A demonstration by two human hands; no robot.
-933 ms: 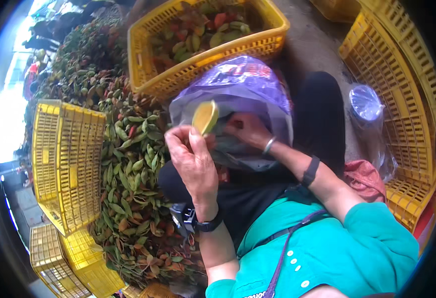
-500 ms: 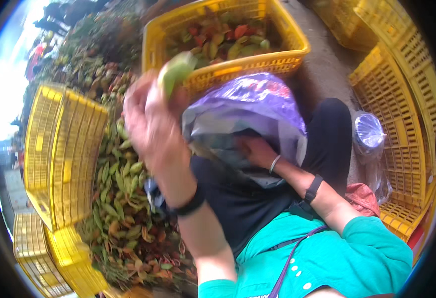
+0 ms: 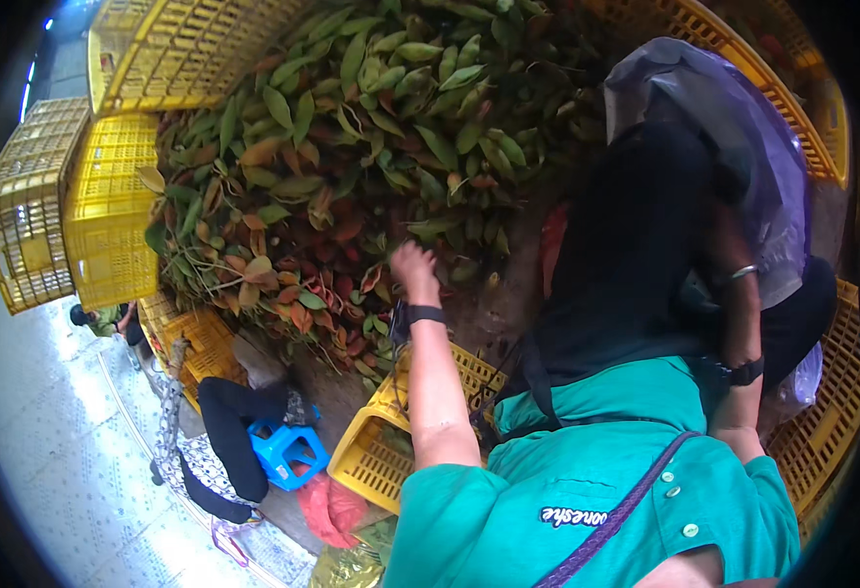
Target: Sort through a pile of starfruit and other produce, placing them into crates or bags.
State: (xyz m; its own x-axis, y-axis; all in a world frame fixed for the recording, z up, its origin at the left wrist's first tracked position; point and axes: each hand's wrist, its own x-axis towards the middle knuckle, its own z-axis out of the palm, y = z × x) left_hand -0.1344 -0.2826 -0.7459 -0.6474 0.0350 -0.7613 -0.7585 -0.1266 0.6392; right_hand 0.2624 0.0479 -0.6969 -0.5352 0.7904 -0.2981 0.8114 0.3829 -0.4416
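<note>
My left hand [image 3: 413, 272] reaches over the lower edge of a big heap of leaf-shaped plant pieces [image 3: 415, 83], green toward the top and reddish-brown nearer me. Its fingers are curled, and whatever they may hold does not show. On the right, my right hand [image 3: 724, 230] is in dark shadow at the mouth of a purple-and-white plastic bag [image 3: 788, 186], beside my bent knee. Its fingers are hidden.
Yellow crates stand at the left [image 3: 112, 225], behind the bag [image 3: 743, 78] and at the lower right [image 3: 836, 392]. Close to my left elbow lies a small yellow basket [image 3: 371, 456]. A blue stool [image 3: 288, 453], a red plastic bag [image 3: 330, 510] and another person [image 3: 229, 446] are at lower left.
The view has swung left. My left hand, which was raised with a green leaf-shaped piece, is now low over the heap, and that piece no longer shows. My right hand stays by the bag.
</note>
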